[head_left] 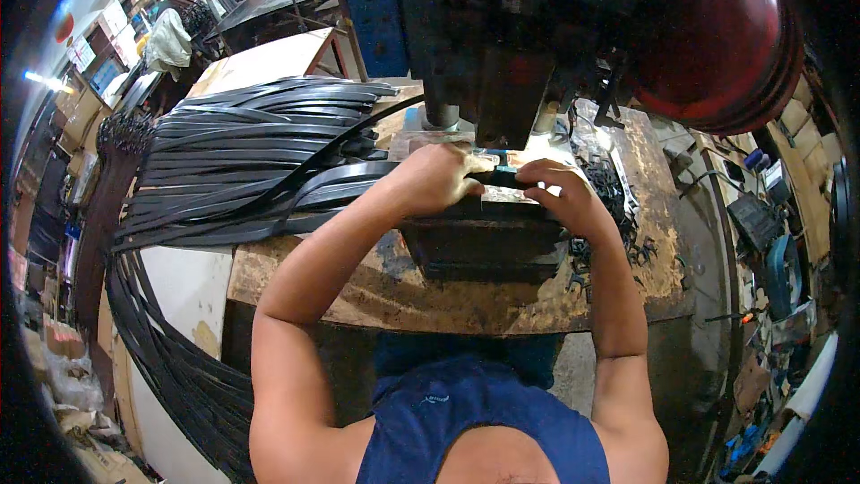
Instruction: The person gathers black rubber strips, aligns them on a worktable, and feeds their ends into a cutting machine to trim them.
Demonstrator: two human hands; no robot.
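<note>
Both my hands are at the lit work spot under a large dark press (515, 99). My left hand (434, 181) is closed, its fingers curled round a black strap (503, 179). From the other side, my right hand (566, 197) pinches the same strap between thumb and fingers. The short stretch between my hands lies over the press's block-shaped base (488, 246). How far the strap runs beneath my left hand is hidden. Beside my left forearm spreads a thick pile of long black straps (260, 152), some hanging off the table's left side.
The worn wooden table (466, 309) carries the press. Small black offcuts (605, 184) lie heaped right of my right hand, with more scattered toward the front. A big red wheel (717, 36) overhangs at upper right. Cluttered shelves (779, 206) line the right side.
</note>
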